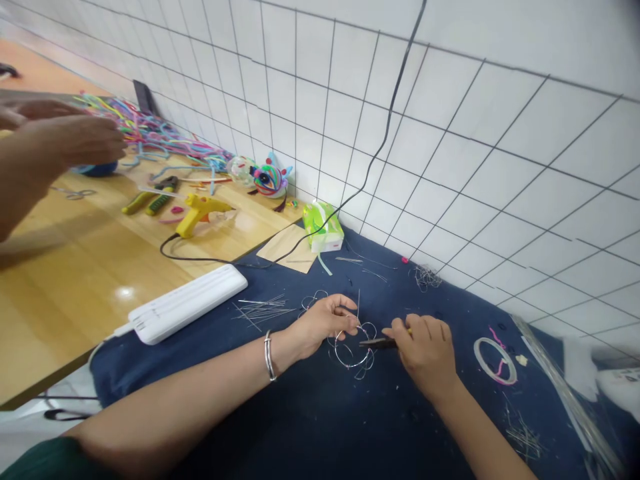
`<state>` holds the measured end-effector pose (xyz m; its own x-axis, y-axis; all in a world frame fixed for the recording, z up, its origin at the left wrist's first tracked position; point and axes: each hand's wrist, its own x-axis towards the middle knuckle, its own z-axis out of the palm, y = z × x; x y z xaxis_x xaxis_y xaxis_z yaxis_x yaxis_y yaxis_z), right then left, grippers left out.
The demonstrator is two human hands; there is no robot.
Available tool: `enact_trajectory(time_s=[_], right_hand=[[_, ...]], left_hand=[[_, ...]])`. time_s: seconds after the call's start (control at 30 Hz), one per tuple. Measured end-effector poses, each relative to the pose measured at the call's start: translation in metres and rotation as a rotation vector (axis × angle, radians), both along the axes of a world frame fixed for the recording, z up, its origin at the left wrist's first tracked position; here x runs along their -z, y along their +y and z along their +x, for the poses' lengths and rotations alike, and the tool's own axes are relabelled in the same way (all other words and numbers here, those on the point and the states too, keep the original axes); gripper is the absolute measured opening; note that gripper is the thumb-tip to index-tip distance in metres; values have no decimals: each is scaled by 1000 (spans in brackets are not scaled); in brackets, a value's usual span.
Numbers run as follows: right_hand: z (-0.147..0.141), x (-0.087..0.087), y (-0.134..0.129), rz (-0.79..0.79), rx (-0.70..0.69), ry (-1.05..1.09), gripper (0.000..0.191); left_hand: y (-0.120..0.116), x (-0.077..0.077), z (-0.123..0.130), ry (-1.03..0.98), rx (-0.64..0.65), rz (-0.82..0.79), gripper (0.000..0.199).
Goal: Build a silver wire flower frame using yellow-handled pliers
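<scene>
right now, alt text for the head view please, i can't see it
A person's left hand holds a looped wire ring over dark blue cloth while the right hand holds pliers close to it. To the left, a yellow glue gun rests on a wooden table, with another person's hands farther left.

The left hand (327,323) is bare, and 1 silver bangle (270,357) circles its wrist: slim, rounded and shiny, with a small raised detail near its upper side, perhaps a knot or bead, too small to tell. A dark green sleeve (55,460) shows at the lower left corner, ending in a curved edge around the left arm. Between sleeve and bangle the arm is uncovered. The right hand (425,347) and its forearm are bare down to the edge of view.
</scene>
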<state>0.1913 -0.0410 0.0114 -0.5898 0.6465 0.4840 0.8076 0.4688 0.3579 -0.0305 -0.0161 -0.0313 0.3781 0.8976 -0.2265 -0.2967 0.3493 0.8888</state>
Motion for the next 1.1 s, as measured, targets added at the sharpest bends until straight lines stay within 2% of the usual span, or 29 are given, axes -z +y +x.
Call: enact_trajectory(time_s=[0.2, 0.4, 0.83, 1.1], right_hand=[[-8, 1, -2, 161, -27, -142, 12], [-7, 1, 1, 219, -24, -216, 13], [-8, 3, 4, 108, -6, -130, 12], [-6, 7, 7, 97, -15, -141, 16]], left_hand=[[-2, 0, 2, -17, -23, -37, 36], [-3, 2, 1, -93, -5, -80, 38], [-3, 13, 4, -112, 3, -100, 39], [-4, 11, 5, -89, 3, -108, 38]])
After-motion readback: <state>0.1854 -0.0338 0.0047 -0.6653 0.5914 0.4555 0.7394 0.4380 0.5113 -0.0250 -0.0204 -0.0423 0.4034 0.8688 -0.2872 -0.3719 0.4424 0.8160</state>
